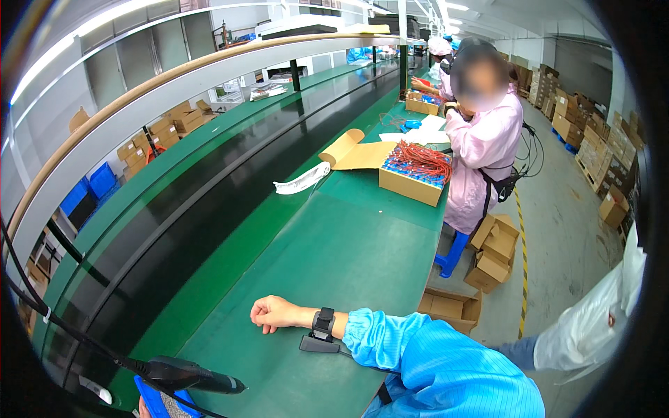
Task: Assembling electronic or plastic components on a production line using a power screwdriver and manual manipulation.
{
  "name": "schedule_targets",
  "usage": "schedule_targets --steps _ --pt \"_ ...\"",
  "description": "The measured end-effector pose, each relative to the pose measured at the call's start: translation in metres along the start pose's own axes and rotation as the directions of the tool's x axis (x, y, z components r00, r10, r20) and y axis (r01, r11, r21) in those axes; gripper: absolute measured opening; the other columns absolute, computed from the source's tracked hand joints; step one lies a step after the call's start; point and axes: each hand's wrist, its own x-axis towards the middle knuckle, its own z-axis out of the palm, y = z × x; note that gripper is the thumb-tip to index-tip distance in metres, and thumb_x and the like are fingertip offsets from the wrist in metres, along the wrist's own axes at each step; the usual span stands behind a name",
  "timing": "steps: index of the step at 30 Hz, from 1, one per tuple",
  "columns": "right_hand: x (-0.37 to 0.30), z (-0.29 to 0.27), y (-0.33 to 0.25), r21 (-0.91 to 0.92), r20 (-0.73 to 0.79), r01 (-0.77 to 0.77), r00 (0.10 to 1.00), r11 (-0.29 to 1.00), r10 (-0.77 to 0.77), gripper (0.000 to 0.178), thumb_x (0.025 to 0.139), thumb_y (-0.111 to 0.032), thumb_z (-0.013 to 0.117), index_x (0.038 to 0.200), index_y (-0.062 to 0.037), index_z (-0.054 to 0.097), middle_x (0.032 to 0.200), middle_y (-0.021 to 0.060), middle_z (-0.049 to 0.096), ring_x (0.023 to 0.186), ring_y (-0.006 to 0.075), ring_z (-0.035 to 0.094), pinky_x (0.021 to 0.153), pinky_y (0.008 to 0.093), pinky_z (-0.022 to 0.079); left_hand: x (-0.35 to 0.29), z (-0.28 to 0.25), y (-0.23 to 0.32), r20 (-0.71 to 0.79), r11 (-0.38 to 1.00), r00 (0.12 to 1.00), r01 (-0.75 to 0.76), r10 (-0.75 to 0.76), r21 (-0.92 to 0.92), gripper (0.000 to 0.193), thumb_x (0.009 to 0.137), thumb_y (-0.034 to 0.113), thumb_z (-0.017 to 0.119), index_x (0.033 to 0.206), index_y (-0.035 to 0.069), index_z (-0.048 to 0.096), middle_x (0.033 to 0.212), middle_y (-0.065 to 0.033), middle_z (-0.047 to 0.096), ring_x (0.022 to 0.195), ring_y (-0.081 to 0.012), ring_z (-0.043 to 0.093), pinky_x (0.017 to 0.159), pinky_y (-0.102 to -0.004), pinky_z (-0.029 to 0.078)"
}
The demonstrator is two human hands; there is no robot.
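My right hand rests on the green bench top, fingers curled loosely with nothing in them. Its forearm wears a light blue sleeve and a black wrist device with a small black unit and cable beside it. At the bottom left edge a sliver of my left hand shows beside a blue flat object; its grip is hidden. Just above it lies a black handheld tool on a black cable.
A person in a pink coat sits farther along the bench by an open cardboard box of red-wired parts. A white plastic bag lies on the bench. Cardboard boxes and a blue stool stand on the floor. Another person's white sleeve is at right.
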Motion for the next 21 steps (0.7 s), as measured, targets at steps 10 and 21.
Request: schedule_targets --steps 10,21 --pt "0.000 -0.001 0.000 0.007 0.007 0.005 1.000 1.000 -0.005 0.014 0.079 -0.012 0.051 0.087 -0.0010 0.053 0.078 0.0063 0.055 0.062 0.0137 0.059 0.051 0.0234 0.048 -0.008 0.012 0.008 -0.010 1.000 1.000 -0.014 0.014 0.016 0.040 0.083 0.020 0.050 0.116 -0.003 0.044 0.117 -0.0136 0.045 0.104 -0.0249 0.045 0.088 -0.0375 0.037" --pt "0.001 -0.001 0.000 0.010 0.010 -0.003 1.000 1.000 0.003 0.015 0.079 -0.013 0.050 0.087 -0.0002 0.052 0.078 0.0070 0.055 0.062 0.0138 0.058 0.051 0.0233 0.048 -0.008 0.011 0.011 -0.039 0.999 0.999 -0.017 0.019 0.047 0.041 0.082 0.018 0.054 0.114 -0.005 0.044 0.114 -0.0150 0.046 0.101 -0.0252 0.046 0.086 -0.0387 0.039"
